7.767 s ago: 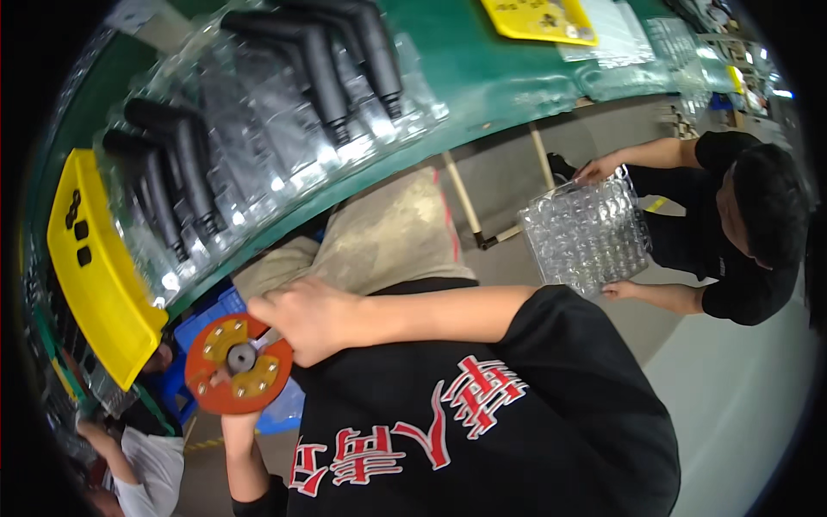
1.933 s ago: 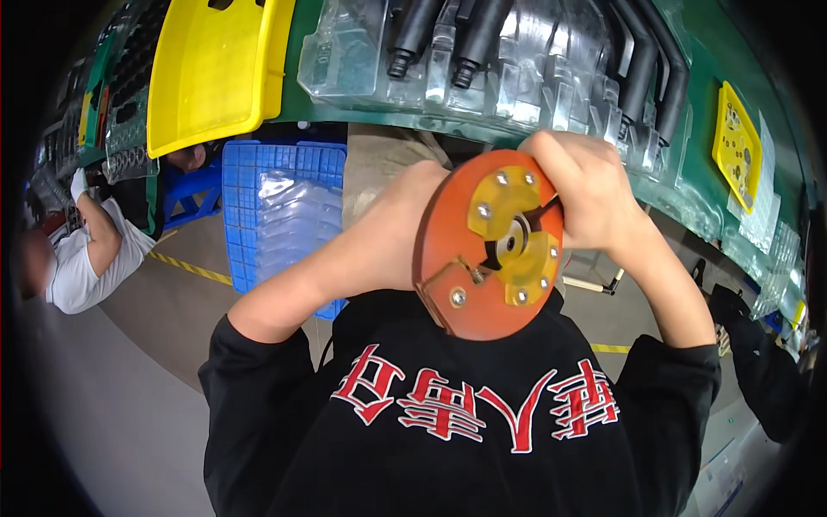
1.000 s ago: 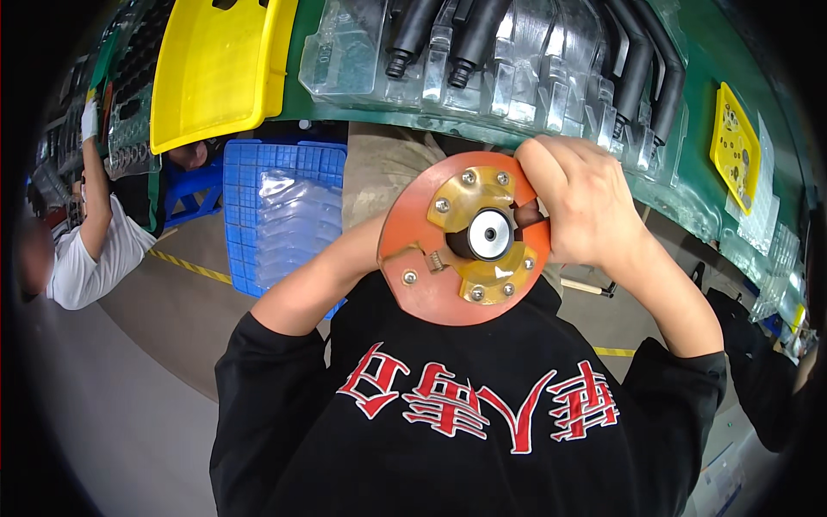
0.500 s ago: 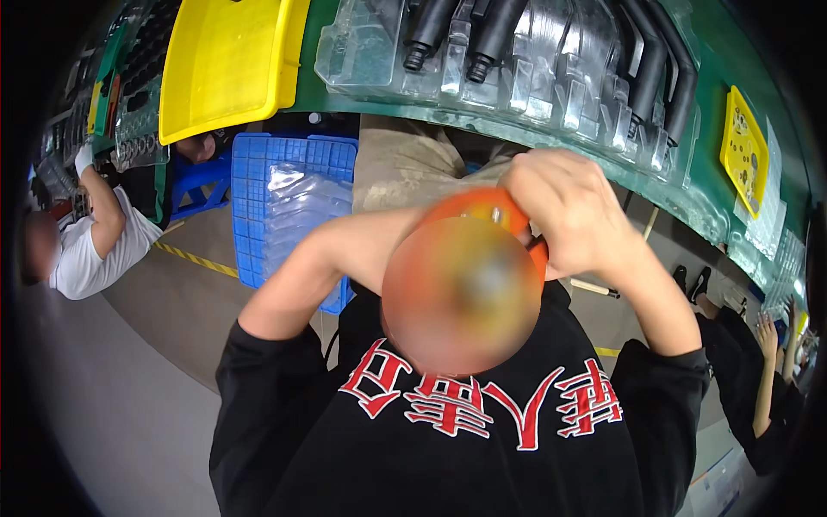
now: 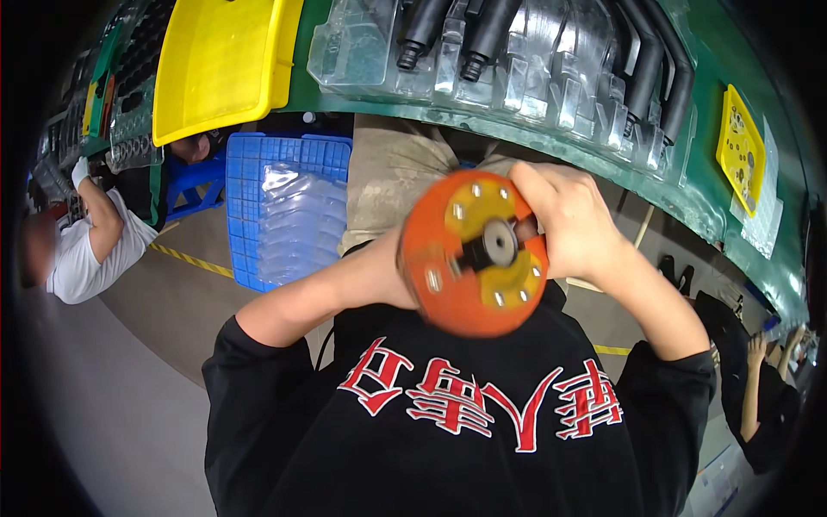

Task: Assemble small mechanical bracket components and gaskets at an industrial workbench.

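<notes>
A round orange disc point(image 5: 472, 254) with a yellowish inner plate, several small silver bolts and a dark hub at its centre is held up in front of the person's chest, slightly blurred. The right hand point(image 5: 573, 224) grips its right edge, fingers curled closed over the rim and thumb reaching toward the hub. The left hand point(image 5: 392, 276) is mostly hidden behind the disc's left edge; it appears to support the disc from behind, but how its fingers are set cannot be seen. Both forearms come out of a black shirt point(image 5: 465, 422) with red and white characters on its chest. Beyond the disc, a green workbench point(image 5: 689, 198) curves across the top, carrying clear plastic trays point(image 5: 482, 52) with black tube-shaped parts point(image 5: 646, 60) seated in them, a large yellow tray point(image 5: 224, 65) to the left, and a small yellow plate point(image 5: 741, 146) to the right. Under the bench stands a blue crate point(image 5: 284, 172) holding clear plastic wrapping. The floor point(image 5: 129, 388) is grey with a yellow line. A person in white point(image 5: 86, 250) sits at far left, and another in black point(image 5: 762, 405) at far right.
</notes>
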`<state>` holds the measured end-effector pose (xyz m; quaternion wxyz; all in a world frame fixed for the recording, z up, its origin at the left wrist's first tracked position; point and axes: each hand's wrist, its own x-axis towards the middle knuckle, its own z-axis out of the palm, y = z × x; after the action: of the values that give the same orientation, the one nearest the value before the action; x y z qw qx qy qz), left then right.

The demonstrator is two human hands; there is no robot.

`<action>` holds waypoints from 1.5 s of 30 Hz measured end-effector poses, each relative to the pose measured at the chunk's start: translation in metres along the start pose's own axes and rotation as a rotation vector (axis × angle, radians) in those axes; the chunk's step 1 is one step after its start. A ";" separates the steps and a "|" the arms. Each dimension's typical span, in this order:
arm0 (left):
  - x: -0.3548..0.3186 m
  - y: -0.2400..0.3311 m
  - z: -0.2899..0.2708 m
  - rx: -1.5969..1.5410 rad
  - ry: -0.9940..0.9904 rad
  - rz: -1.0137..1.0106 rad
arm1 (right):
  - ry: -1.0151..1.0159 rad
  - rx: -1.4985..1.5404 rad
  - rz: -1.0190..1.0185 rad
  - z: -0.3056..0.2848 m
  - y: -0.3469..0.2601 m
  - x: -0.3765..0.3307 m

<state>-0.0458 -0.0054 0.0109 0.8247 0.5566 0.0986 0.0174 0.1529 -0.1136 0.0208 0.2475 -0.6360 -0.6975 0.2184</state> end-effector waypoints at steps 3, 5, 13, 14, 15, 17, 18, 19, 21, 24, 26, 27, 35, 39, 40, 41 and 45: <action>0.000 -0.004 0.000 0.070 0.114 0.059 | -0.058 -0.003 0.149 0.002 -0.016 -0.003; 0.002 -0.005 0.000 0.145 0.204 0.119 | -0.100 -0.016 0.314 0.000 -0.023 -0.002; -0.003 0.010 0.027 -0.259 0.031 -0.044 | -0.017 -0.110 -0.554 -0.037 -0.008 0.029; -0.002 0.008 0.029 -0.233 -0.007 -0.035 | -0.042 -0.147 -0.653 -0.035 -0.007 0.032; 0.000 0.006 0.032 -0.208 -0.045 -0.028 | -0.068 -0.183 -0.751 -0.034 -0.006 0.033; 0.000 0.003 0.034 -0.158 -0.123 -0.021 | -0.063 -0.162 -0.711 -0.028 -0.002 0.029; 0.000 0.001 0.035 -0.135 -0.163 -0.019 | -0.058 -0.142 -0.669 -0.024 0.001 0.026; -0.001 -0.001 0.035 -0.112 -0.204 -0.017 | -0.053 -0.123 -0.625 -0.019 0.004 0.022; -0.001 -0.003 0.034 -0.092 -0.245 -0.017 | -0.049 -0.102 -0.580 -0.012 0.009 0.016; -0.001 -0.004 0.025 -0.195 -0.178 -0.090 | -0.033 -0.088 -0.405 -0.005 0.013 0.007; 0.000 -0.008 0.021 -0.229 -0.157 -0.111 | -0.028 -0.086 -0.346 -0.004 0.012 0.001; 0.000 -0.012 0.019 -0.196 -0.144 -0.088 | -0.036 -0.085 -0.293 -0.005 0.010 -0.002; -0.005 -0.061 0.011 -0.100 0.008 -0.055 | -0.120 -0.138 0.025 -0.001 0.005 -0.016; -0.001 -0.075 0.011 -1.154 0.073 -0.398 | -0.082 -0.125 0.042 -0.002 0.000 -0.015; -0.002 -0.080 0.011 -1.507 0.093 -0.510 | -0.070 -0.121 0.048 -0.002 -0.001 -0.016; -0.006 -0.088 0.009 -1.508 0.089 -0.509 | -0.071 -0.125 0.049 -0.002 -0.001 -0.016; -0.037 -0.139 -0.006 -0.534 0.321 -0.365 | -0.208 -0.134 0.269 0.007 -0.003 -0.022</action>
<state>-0.0950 -0.0579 -0.1142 0.9047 0.2849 0.3164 -0.0179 0.1476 -0.1361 0.0158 0.0995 -0.7127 -0.6408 0.2674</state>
